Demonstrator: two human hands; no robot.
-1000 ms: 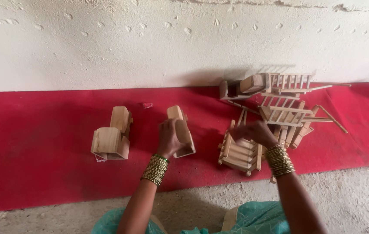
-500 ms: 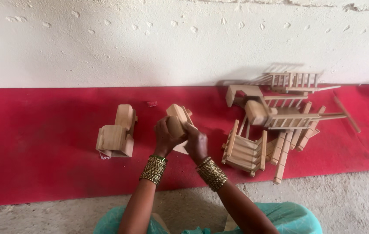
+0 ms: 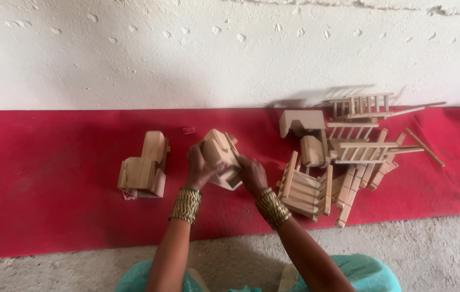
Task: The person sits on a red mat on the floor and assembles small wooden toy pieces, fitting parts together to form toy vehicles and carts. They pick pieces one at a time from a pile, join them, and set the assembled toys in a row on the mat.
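A small wooden toy piece [image 3: 220,154], pale and unpainted with a rounded top, sits between both hands just above the red cloth [image 3: 51,178] that covers the floor. Its long axis runs on a slant, from the rounded end up by the left hand down toward a boxy open end near the right hand. The left hand [image 3: 198,168] has its grip closed around the rounded upper end, fingers wrapped over it from the left. The right hand [image 3: 251,174] lies just beside the lower end, fingers curled against its edge; whether that grip is fully clamped or only steadying the piece cannot be told from this view. Both hands are equally close to the piece, one on each end, and both wrists wear stacked gold bangles.

To the left, near but apart from the hands, stands a finished wooden toy [image 3: 143,170] of the same pale wood. To the right, just beside the right hand, lies a slatted wooden frame [image 3: 303,189], and beyond it a loose heap of slats and ladder-like parts [image 3: 365,146] reaches toward the white wall [image 3: 187,54]. Bare concrete floor [image 3: 430,254] shows below the cloth.
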